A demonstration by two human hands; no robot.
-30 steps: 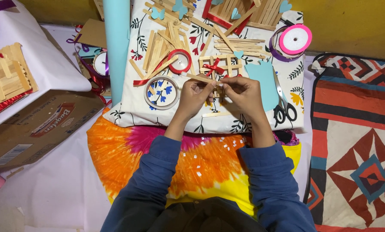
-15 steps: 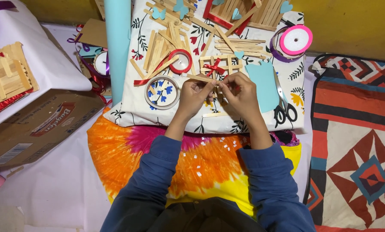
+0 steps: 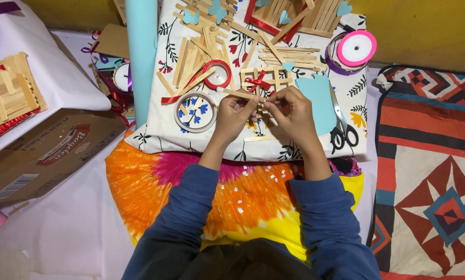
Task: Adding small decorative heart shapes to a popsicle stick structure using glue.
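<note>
Our fingertips (image 3: 261, 105) meet mid-frame, both hands pinching a small bundle of wooden craft sticks (image 3: 263, 110); left hand (image 3: 233, 115) and right hand (image 3: 293, 113) closed on it, just above the floral cloth (image 3: 154, 136). Loose stick (image 3: 259, 138) lies below the hands. Tape ring (image 3: 195, 112) just left, red ribbon spool (image 3: 218, 74) above it, scissors (image 3: 343, 129) right, pink ribbon spool (image 3: 356, 47) upper right
</note>
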